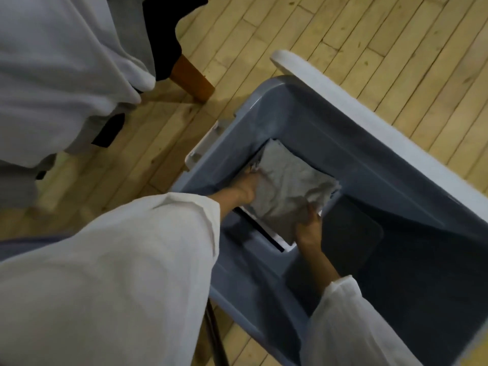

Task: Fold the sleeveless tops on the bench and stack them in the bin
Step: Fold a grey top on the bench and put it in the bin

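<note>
Hands deep in blue bin [303, 107]: left hand [244, 190] and right hand [309, 225] grasp opposite edges of folded grey top [287, 190], keeping folds intact while lowering it flat.

No text, label, brand, number or sign could be read anywhere in the head view; the picture was blurred and every surface that showed was plain and unmarked.

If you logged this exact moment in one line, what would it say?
step: placing folded top | place: inside bin | left hand: gripping top | right hand: gripping top
</note>
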### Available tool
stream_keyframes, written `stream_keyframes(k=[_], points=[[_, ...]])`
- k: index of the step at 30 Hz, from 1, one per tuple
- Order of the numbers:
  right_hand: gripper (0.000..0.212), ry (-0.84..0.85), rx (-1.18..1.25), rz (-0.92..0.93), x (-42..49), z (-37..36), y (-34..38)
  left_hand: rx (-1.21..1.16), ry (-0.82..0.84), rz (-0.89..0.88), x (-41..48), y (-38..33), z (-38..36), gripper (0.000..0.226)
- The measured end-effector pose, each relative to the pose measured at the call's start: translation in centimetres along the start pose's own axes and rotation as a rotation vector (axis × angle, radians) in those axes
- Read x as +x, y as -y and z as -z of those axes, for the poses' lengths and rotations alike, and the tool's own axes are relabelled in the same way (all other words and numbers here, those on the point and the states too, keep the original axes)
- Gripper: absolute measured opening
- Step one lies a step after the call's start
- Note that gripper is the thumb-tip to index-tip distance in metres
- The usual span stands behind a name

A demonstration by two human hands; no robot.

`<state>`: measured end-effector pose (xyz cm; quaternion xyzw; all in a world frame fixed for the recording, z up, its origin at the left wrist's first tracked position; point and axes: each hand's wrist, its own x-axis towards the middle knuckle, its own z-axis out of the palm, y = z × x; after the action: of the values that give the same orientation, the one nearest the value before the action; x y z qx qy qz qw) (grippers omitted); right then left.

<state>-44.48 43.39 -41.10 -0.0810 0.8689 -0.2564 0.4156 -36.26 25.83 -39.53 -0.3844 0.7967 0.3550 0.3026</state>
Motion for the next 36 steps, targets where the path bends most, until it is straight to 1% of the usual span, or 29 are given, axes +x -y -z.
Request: stream_keyframes(k=[2, 3, 4, 6, 8, 9, 10, 11, 12, 13, 14, 15, 16, 18, 20, 23, 25, 28, 30, 32, 33, 34, 36], points=[[0.061, -0.009, -0.073, -0.044, -0.2, -0.2, -0.6, 0.041, -0.006, 0.072, -0.1, 0.8, 0.0, 0.058], [0.063, -0.070, -0.175, -0.057, -0.5, -0.3, -0.5, 0.070, -0.007, 0.090, -0.2, 0.8, -0.1, 0.055], [0.064, -0.158, -0.303, -0.015, -0.6, -0.3, -0.4, 0.090, 0.003, 0.108, -0.7, 0.6, -0.2, 0.051], [0.064, -0.311, -0.489, 0.199, 0.5, -0.7, -0.1, 0.138, -0.099, 0.124, -1.6, 0.3, -1.1, 0.046], [0.065, -0.328, -0.613, 0.442, 2.7, -1.0, 0.8, 0.301, -0.366, -0.009, -2.1, 0.5, -2.3, 0.049], [0.067, -0.275, -0.691, 0.527, 3.6, -0.9, 1.5, 0.400, -0.408, -0.094, -2.3, 0.4, -2.4, 0.052], [0.072, -0.218, -0.765, 0.573, 4.4, -1.0, 2.0, 0.534, -0.432, -0.206, -2.3, 0.4, -2.9, 0.053], [0.082, -0.143, -0.817, 0.561, 5.0, -0.9, 2.4, 0.574, -0.361, -0.274, -2.0, 0.4, -3.8, 0.053], [0.095, -0.088, -0.837, 0.508, 5.6, -0.9, 2.5, 0.565, -0.234, -0.247, -1.6, 0.1, -4.4, 0.053], [0.107, -0.057, -0.827, 0.424, 6.2, -1.0, 2.3, 0.529, -0.144, -0.156, -1.3, -0.3, -4.7, 0.057], [0.116, -0.058, -0.806, 0.350, 6.5, -1.0, 2.1, 0.480, -0.127, -0.081, -0.9, -0.5, -4.6, 0.062], [0.122, -0.062, -0.791, 0.299, 6.5, -1.0, 1.8, 0.448, -0.143, -0.043, -0.3, -0.7, -4.8, 0.067], [0.125, -0.059, -0.790, 0.274, 6.6, -0.9, 1.6, 0.434, -0.150, -0.036, 0.1, -0.8, -4.9, 0.070], [0.125, -0.065, -0.789, 0.292, 6.5, -0.6, 1.0, 0.383, -0.146, -0.041, 0.5, -0.9, -5.0, 0.073], [0.123, -0.070, -0.756, 0.300, 6.5, -0.1, 0.3, 0.347, -0.175, -0.031, 0.8, -0.8, -5.0, 0.074], [0.115, 0.006, -0.613, 0.233, 6.9, 0.6, -0.4, 0.304, -0.167, -0.018, 0.6, -0.9, -5.0, 0.073], [0.108, 0.042, -0.530, 0.224, 7.3, 1.3, -0.1, 0.257, -0.164, -0.009, 0.6, -1.1, -4.5, 0.071], [0.090, -0.003, -0.605, 0.221, 6.4, 2.0, 1.1, 0.198, -0.216, 0.088, -0.1, -1.4, -2.5, 0.068], [0.078, -0.078, -0.602, 0.252, 4.9, 1.9, 2.2, 0.125, -0.149, 0.160, -1.1, -1.2, -0.9, 0.075], [0.070, -0.134, -0.459, 0.333, 2.4, 1.7, 4.4, 0.038, -0.048, 0.157, -2.7, -1.2, 0.8, 0.072], [0.065, -0.137, -0.351, 0.364, 1.0, 1.6, 6.0, -0.006, -0.039, 0.146, -3.9, -1.5, 2.0, 0.066], [0.057, -0.115, -0.230, 0.355, -0.4, 1.4, 7.6, -0.053, -0.060, 0.151, -4.8, -2.2, 3.1, 0.059], [0.040, -0.044, 0.020, 0.325, -3.8, 1.3, 11.4, -0.173, -0.161, 0.182, -7.9, -4.5, 5.7, 0.042]])
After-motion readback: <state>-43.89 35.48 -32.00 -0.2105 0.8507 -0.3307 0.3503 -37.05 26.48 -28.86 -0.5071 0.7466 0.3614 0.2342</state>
